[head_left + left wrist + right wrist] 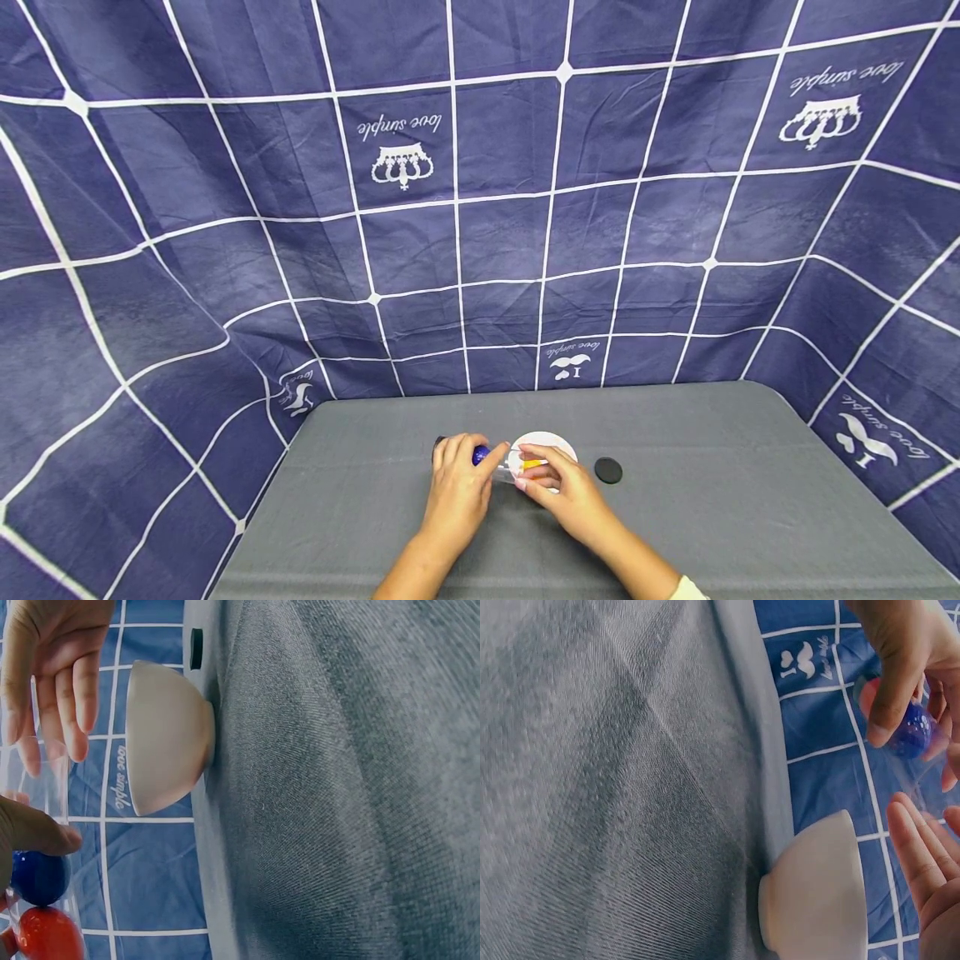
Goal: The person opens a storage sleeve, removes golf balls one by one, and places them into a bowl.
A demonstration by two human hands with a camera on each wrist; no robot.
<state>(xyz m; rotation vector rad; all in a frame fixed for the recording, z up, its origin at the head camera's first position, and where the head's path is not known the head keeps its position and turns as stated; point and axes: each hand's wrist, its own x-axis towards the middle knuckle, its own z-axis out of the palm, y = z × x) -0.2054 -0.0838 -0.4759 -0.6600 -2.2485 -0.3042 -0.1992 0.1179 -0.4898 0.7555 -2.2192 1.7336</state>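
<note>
My left hand (456, 487) grips a clear plastic tube (46, 784), tilted sideways above the table. Inside it, a blue ball (39, 877) and a red ball (49, 934) sit one behind the other, partly hidden by the fingers. A dark end of the tube (438, 448) shows past the left fingers. At the tube's other end is my right hand (566, 496), its fingers extended in the wrist views. Below stands a white bowl (553, 438); something yellow-orange (531, 464) shows over it, partly behind the right fingers.
A flat black disc (608, 470) lies on the grey cloth-covered table (720, 500), to the right of the bowl. Blue curtain (502, 242) with white grid lines hangs behind the table and on both sides.
</note>
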